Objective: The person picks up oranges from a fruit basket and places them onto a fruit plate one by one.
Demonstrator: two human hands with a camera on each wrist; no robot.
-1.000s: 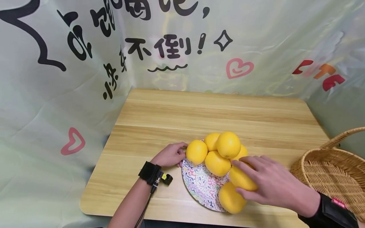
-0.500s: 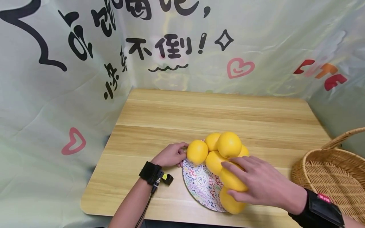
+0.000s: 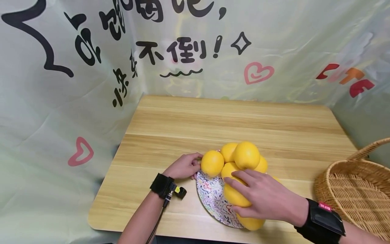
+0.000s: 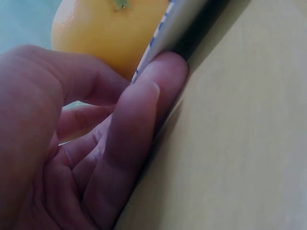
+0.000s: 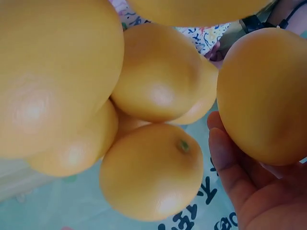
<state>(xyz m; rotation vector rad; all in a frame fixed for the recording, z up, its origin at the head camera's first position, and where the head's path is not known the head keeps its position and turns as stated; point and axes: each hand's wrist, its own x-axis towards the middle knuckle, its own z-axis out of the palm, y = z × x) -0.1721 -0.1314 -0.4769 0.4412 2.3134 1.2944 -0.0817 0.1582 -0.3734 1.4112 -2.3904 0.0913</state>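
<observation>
Patterned plate (image 3: 213, 196) near the desk's (image 3: 231, 118) front edge, piled with oranges. Right hand (image 3: 262, 198), grip curled around one orange (image 3: 236, 196) at the plate's middle. Left hand (image 3: 184, 166), grip pinching the plate's left rim beside another orange (image 3: 212, 163). Wicker basket (image 3: 356, 193) right of the plate.

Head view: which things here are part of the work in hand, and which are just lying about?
In use: the right hand grips an orange beside the orange pile; the left hand holds the patterned plate at its rim.

Lying about: wicker basket, wooden table, printed backdrop.
</observation>
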